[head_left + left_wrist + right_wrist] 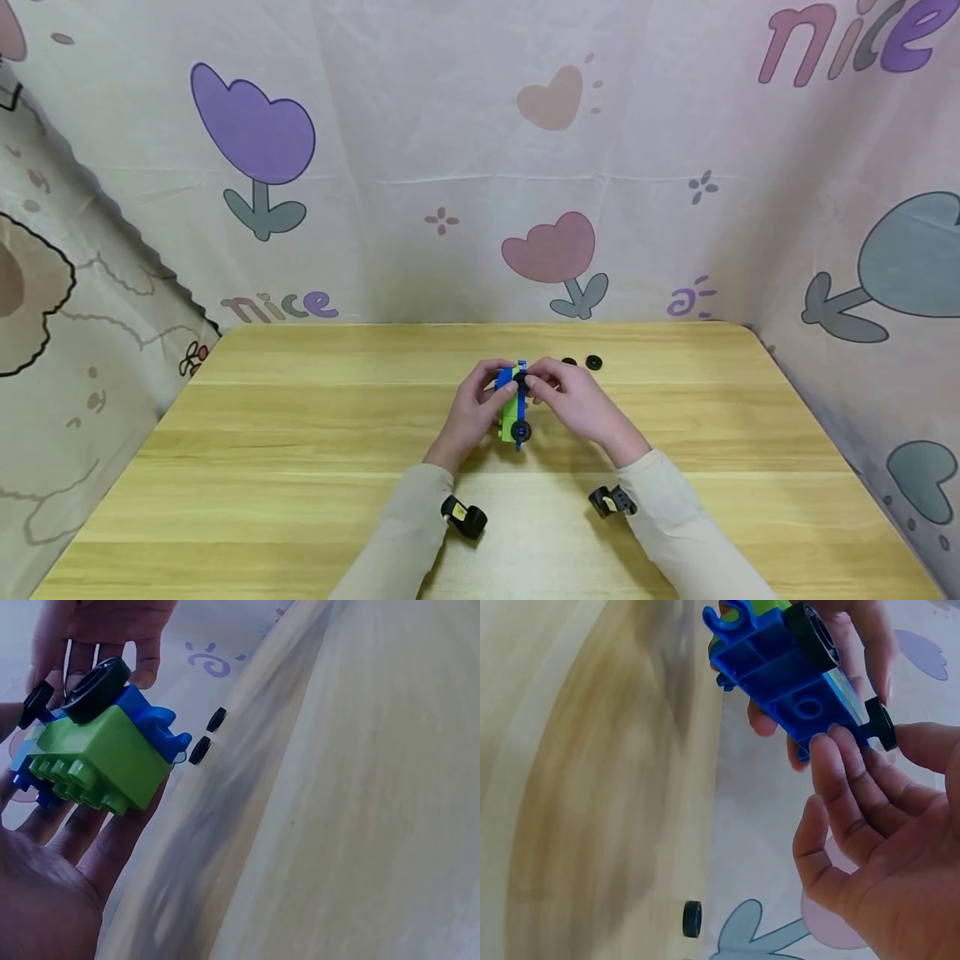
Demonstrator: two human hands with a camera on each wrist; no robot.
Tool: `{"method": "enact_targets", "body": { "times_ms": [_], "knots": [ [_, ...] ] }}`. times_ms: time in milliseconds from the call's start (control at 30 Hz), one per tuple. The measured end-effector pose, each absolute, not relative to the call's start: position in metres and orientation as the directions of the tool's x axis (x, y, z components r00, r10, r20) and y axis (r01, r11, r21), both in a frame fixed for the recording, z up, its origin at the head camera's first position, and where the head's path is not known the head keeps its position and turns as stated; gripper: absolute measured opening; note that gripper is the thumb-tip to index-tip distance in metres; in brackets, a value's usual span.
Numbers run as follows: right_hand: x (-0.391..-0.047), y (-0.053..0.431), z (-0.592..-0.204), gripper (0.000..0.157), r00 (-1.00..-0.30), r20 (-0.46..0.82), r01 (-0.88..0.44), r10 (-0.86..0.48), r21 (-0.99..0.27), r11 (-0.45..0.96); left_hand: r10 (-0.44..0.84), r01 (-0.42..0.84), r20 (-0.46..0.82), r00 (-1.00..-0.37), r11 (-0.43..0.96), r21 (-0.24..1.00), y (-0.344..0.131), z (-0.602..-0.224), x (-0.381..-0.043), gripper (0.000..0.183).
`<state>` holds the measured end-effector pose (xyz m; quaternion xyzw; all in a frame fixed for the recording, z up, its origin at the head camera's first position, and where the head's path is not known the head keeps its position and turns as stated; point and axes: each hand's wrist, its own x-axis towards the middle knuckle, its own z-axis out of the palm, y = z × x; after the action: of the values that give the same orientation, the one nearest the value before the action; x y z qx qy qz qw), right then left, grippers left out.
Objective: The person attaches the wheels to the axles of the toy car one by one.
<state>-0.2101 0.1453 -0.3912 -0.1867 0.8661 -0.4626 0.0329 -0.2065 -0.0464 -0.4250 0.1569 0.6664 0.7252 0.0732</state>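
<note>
A building-block toy car with a blue wheeled base point(780, 679) and a green block point(105, 754) on it is held up over the table, tipped on its side. My left hand point(468, 408) grips it, fingers behind the blocks and thumb near one wheel. A larger black wheel point(97, 690) sits on the near end of the base. At the other end is a smaller-looking black wheel point(883, 722) on its axle. My right hand point(577, 400) pinches there, thumb on that wheel and fingertips against the underside of the blue base.
Two loose black wheels lie on the wooden table point(300, 467) beyond my right hand; one black wheel point(594, 362) shows fully, the other is partly behind the hand. A printed cloth point(420, 125) hangs behind the table. Each sleeve carries a black wrist camera point(467, 518).
</note>
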Motion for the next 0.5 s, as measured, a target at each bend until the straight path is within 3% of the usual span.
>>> {"method": "enact_targets", "body": {
  "times_ms": [200, 500],
  "knots": [
    [-0.21, 0.145, -0.392, 0.016, -0.927, 0.107, -0.277, -0.361, -0.844, 0.459, 0.302, 0.088, 0.12, -0.946, -0.116, 0.989, -0.046, -0.447, -0.218, 0.036],
    [-0.212, 0.144, -0.398, 0.013, -0.931, 0.143, -0.286, -0.334, -0.856, 0.431, 0.287, 0.121, 0.141, -0.947, -0.087, 0.989, -0.044, -0.45, -0.217, 0.035]
  ]
}}
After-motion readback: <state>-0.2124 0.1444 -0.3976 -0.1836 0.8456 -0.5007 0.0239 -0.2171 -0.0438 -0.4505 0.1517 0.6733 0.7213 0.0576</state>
